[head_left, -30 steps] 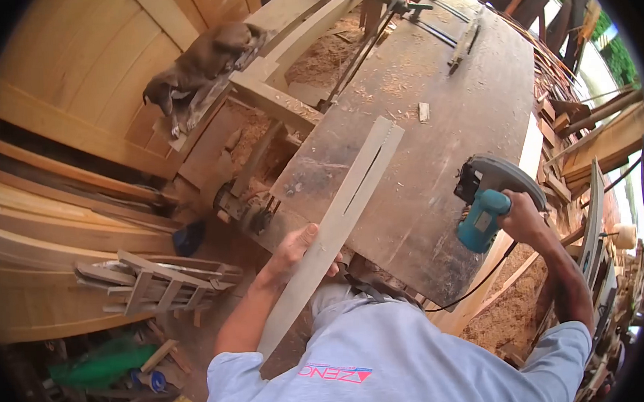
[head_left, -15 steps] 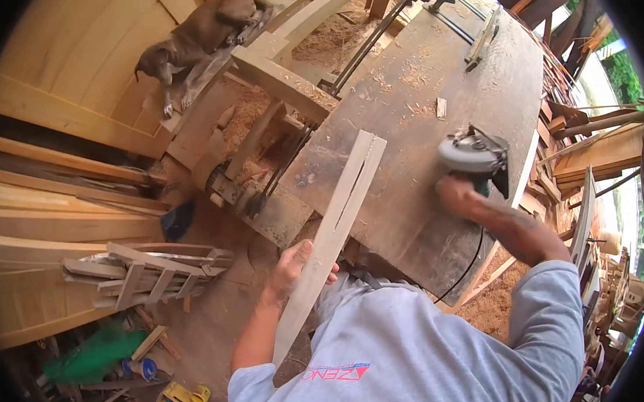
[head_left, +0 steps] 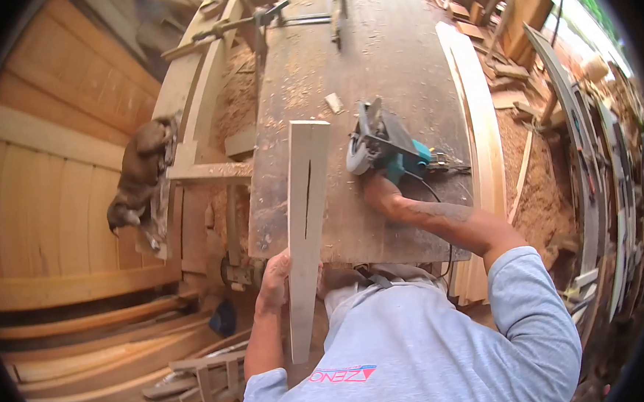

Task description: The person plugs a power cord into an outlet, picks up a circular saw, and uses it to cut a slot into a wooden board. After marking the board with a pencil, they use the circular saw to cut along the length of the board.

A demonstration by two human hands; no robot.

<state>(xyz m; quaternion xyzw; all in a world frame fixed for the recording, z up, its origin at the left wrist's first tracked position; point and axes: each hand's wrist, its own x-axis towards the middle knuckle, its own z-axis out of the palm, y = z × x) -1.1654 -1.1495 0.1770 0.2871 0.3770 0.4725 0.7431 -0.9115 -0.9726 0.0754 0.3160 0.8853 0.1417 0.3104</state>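
Moved beside plank [head_left: 304, 202] on dusty bench [head_left: 402, 63], saw [head_left: 381, 146] clasped by right grip [head_left: 373, 187], plank by left grip [head_left: 274, 281].

The person wears a pale grey-blue long-sleeved sweatshirt [head_left: 419, 342] that fills the lower middle and lower right of the frame, its cloth soft and lightly creased. Low on it, near the bottom centre, sits a small printed logo [head_left: 340, 374] in red lettering with a blue mark, upside down in this view. The right sleeve [head_left: 534, 298] is bunched in folds above the elbow, and the left sleeve [head_left: 264, 400] ends at the bottom edge. Both forearms are uncovered down to the bare left grip [head_left: 275, 281] and right grip [head_left: 377, 190]. A dark strap [head_left: 371, 277] crosses at the waist.
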